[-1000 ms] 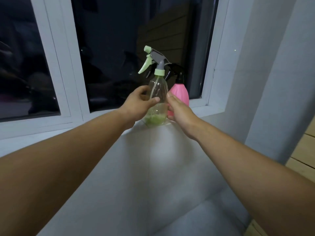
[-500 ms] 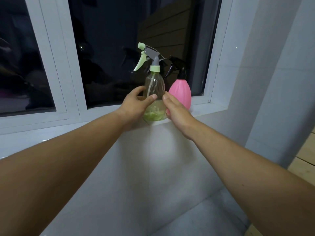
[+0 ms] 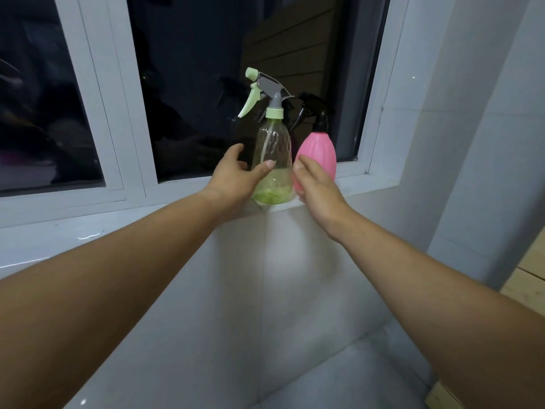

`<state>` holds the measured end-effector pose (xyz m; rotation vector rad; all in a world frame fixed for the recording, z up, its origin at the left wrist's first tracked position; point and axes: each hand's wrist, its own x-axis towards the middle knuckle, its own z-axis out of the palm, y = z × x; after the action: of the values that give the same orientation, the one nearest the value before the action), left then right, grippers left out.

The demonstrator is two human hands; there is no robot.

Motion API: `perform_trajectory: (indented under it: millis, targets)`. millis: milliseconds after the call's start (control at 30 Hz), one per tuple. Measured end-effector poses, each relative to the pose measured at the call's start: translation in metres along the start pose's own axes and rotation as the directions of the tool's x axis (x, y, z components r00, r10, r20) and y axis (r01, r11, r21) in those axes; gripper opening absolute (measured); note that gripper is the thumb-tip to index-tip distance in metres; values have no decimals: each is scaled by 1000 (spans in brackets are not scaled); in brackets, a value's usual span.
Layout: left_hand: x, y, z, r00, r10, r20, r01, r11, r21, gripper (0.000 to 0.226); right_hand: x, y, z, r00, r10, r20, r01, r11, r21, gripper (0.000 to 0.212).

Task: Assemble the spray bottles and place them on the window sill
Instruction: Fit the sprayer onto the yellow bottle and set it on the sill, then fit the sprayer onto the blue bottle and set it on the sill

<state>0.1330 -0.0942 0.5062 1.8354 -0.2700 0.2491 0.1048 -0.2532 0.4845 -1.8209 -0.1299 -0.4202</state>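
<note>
A clear spray bottle (image 3: 272,154) with a pale green base and a grey-and-green trigger head stands upright on the white window sill (image 3: 362,191). Right beside it stands a pink spray bottle (image 3: 320,152) with a black trigger head, also upright on the sill. My left hand (image 3: 236,180) is at the clear bottle's left side, fingers spread, with the thumb tip lying across the bottle's front. My right hand (image 3: 317,187) is at its right side with fingers extended, covering the pink bottle's lower left. Neither hand is closed around a bottle.
A dark window with white frames (image 3: 132,113) rises just behind the bottles. A white wall corner (image 3: 460,143) closes the sill on the right. Below the sill is a white wall, and a strip of wooden floor (image 3: 528,278) shows at far right.
The clear bottle went from being held above the sill edge to standing on the sill. Both hands have loosened their hold and their fingers have come apart.
</note>
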Motion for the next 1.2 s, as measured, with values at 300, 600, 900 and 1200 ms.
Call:
perform_trajectory:
  millis: [300,600,900,1200]
  targets:
    - [-108,-51,43,998,57,-38,-62,989,-135,30,-98,52,-36,979,120,-164,-115,993,38,21]
    - [-225,-225,175,708,-538,458,490,841,230,42,-245,242,-83,718,660,-220,-696,691,-197,44]
    - [-282,-328,250,423,-603,676,466,785,409,93,-274,362,-88,478,866,-146,-877,461,-140,56]
    - [-283,-387,285,495,-382,780,311,917,252,87,-270,457,-70,316,943,-105,-946,321,43,73]
